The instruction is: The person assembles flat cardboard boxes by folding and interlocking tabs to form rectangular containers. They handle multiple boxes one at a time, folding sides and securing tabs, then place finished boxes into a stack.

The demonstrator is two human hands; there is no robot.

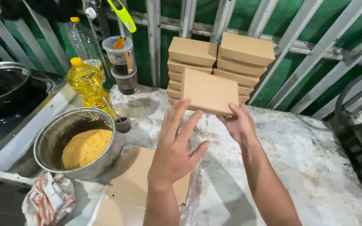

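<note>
Right hand (240, 124) has the flat brown cardboard box (209, 91) pinched at its near right corner, fingers under the edge, holding it up in the air in front of the two stacks of matching boxes (223, 62) against the green wall. Left hand (173, 148) is up beside it, fingers spread, tips at the box's near left edge, its grip closed on nothing. Below the left wrist, flattened cardboard sheets (135, 184) lie on the worn white surface (306, 163). To the left sits a steel bowl (55, 138) of yellow crumbs, a cooking oil bottle (86, 83) behind it, and a striped cloth (49, 199) at the near edge.
</note>
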